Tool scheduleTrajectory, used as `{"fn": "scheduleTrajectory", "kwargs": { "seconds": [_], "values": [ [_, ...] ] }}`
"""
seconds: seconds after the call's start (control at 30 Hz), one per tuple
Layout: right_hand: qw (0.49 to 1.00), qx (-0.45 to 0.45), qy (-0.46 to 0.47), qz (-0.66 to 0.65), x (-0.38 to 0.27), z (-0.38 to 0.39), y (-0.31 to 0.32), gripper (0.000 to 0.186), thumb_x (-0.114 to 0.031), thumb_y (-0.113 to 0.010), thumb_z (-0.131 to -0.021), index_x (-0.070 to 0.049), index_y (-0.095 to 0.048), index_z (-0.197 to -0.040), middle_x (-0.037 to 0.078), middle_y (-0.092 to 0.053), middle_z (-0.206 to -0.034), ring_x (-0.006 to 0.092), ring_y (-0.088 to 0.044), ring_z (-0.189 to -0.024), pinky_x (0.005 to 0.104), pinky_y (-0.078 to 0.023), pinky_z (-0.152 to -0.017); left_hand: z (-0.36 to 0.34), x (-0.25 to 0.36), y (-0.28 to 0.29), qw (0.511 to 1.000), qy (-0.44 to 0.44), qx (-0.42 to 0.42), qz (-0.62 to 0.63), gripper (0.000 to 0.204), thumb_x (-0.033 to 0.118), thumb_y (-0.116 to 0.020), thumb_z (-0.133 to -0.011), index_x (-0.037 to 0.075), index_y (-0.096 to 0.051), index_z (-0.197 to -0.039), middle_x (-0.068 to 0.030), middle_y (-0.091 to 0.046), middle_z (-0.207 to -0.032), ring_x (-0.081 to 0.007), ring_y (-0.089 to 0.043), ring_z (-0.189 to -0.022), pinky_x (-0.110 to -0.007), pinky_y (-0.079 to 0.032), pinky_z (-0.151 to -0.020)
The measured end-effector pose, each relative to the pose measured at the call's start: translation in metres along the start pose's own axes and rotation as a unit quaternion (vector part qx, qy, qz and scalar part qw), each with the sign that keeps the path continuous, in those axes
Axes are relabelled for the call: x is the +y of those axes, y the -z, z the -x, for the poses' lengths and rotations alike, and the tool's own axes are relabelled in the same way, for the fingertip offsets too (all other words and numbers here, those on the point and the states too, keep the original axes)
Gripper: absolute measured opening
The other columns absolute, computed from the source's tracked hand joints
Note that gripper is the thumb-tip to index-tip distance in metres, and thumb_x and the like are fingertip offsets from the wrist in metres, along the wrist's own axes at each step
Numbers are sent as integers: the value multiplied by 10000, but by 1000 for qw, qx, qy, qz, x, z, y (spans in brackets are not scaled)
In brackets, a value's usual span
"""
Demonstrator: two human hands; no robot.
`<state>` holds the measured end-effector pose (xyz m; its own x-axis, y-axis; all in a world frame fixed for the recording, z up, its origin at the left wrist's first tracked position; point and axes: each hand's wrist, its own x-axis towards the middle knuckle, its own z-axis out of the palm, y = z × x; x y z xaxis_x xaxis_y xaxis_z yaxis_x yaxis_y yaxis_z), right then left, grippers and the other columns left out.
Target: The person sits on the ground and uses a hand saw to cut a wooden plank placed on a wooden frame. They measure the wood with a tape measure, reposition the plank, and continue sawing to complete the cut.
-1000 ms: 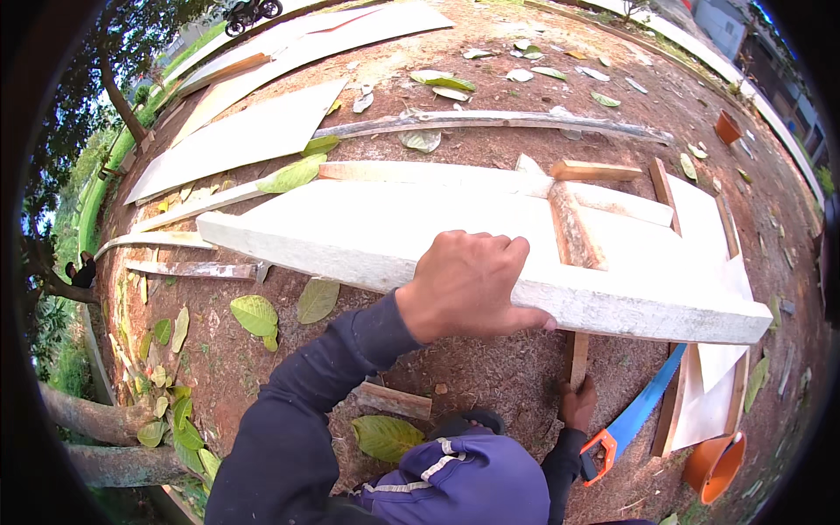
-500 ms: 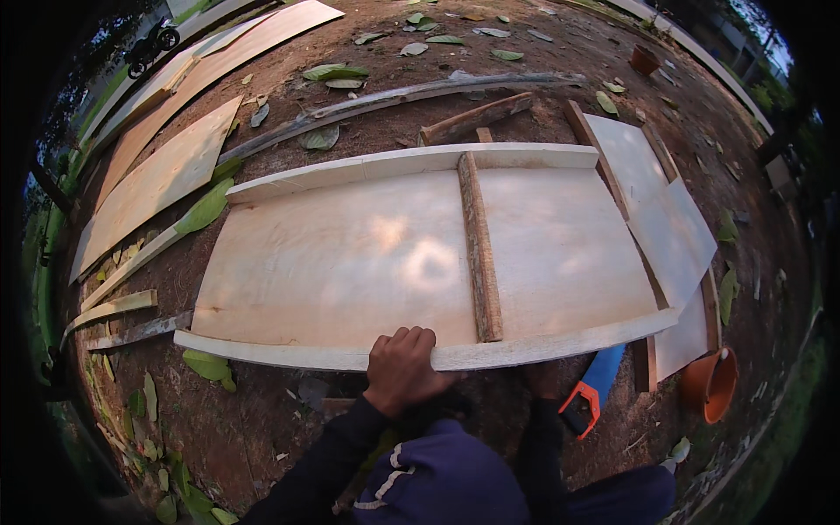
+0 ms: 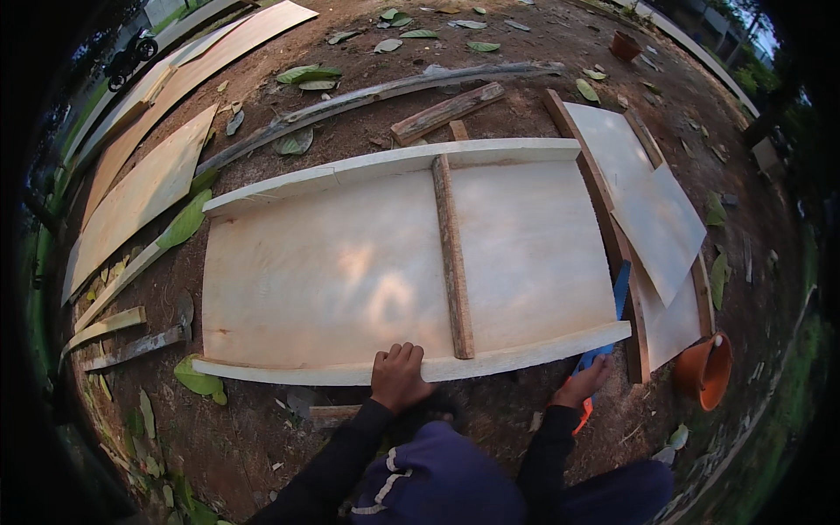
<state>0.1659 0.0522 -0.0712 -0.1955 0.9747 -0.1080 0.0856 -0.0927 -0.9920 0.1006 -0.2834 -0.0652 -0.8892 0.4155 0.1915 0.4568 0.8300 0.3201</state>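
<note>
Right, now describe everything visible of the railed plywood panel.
The plywood panel is pale, light-dappled, rectangular-looking, face up over the soil. A whitish wooden rail stands along each long edge; a rough brown crosspiece lies between them, right of centre. Its short ends have no rails. The left hand grips the near rail; what supports it is hidden.

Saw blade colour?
The saw blade is blue, partly hidden by the board and hand; best in head view.

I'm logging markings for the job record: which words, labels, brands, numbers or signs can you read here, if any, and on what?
No readable text in view.
Framed wooden panel: no lettering visible.
Blue-bladed saw: partly hidden; no marking legible.
Orange pot: no lettering visible.
Motorcycle: too small and dark to read any marking.
</note>
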Motion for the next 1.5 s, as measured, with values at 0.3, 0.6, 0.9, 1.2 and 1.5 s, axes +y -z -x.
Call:
{"fn": "scheduleTrajectory", "kwargs": {
  "seconds": [0.3,0.6,0.9,1.2,1.5],
  "values": [
    [883,-179,340,271,-43,66,-57,502,-112,-604,-996,62,-478,-1450,238,-374,-1599,407,-368,-1491,532,-373,-1195,0,-5,18,994,3,-97,56,669,574,-834,-718,95,-662,-1152,-84,-662,-1102,-277,-641,-1071,-445,-491,-895],
    [796,-246,411,369,-14,75,-70,388,-135,-671,-951,42,-607,-1290,237,-535,-1460,430,-475,-1398,548,-391,-1149,-81,-55,33,959,56,24,277,406,360,-770,-929,1,-670,-1091,-169,-696,-1094,-350,-667,-1039,-450,-542,-889],
    [760,-256,394,448,-22,82,-83,350,-245,-721,-883,-19,-677,-1147,204,-654,-1305,392,-580,-1249,545,-387,-1074,-363,-173,0,967,70,168,176,354,300,-725,-923,4,-688,-1114,-198,-685,-1155,-379,-624,-1142,-479,-502,-997],
    [763,-263,321,495,-34,87,-87,294,-248,-718,-844,-34,-708,-1047,162,-676,-1266,346,-595,-1217,520,-385,-1071,-532,-212,-53,985,116,-114,-62,737,443,-780,-899,56,-491,-1456,-193,-565,-1446,-388,-551,-1348,-529,-470,-1096],
    [774,-254,305,494,-37,85,-87,280,-247,-726,-836,-48,-712,-1031,130,-691,-1233,326,-597,-1206,508,-383,-1072,-532,-203,-63,989,57,-110,-78,691,473,-846,-798,3,-618,-1251,-266,-651,-1241,-392,-654,-1194,-517,-512,-1025]
  ]
}}
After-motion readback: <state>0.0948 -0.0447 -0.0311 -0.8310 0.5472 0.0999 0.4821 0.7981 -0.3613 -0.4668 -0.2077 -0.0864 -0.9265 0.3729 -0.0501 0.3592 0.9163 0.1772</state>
